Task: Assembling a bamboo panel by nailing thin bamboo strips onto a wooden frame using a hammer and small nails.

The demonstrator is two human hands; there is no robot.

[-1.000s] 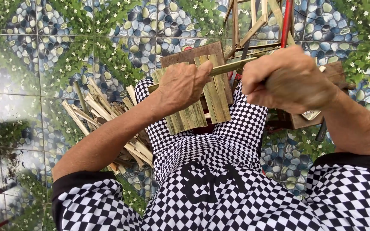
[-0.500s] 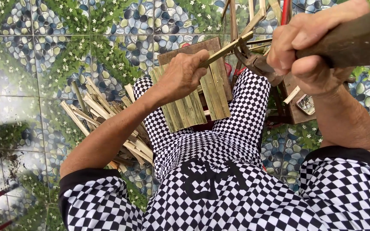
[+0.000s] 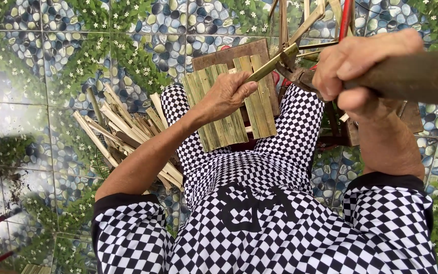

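Over the pile of split bamboo strips [image 3: 128,137] on the tiled floor [image 3: 36,76], the left hand [image 3: 229,94] still pinches the bamboo stick [image 3: 275,61]. The right hand [image 3: 361,63], fist wrapped on a wooden handle [image 3: 416,76], has lifted higher, its blade biting the stick's tip.

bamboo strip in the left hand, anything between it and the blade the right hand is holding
Nothing visible. The left hand pinches the bamboo strip above the flat slats on the lap, and the dark blade, gripped by the right hand, already meets the strip's far end with no gap between them.
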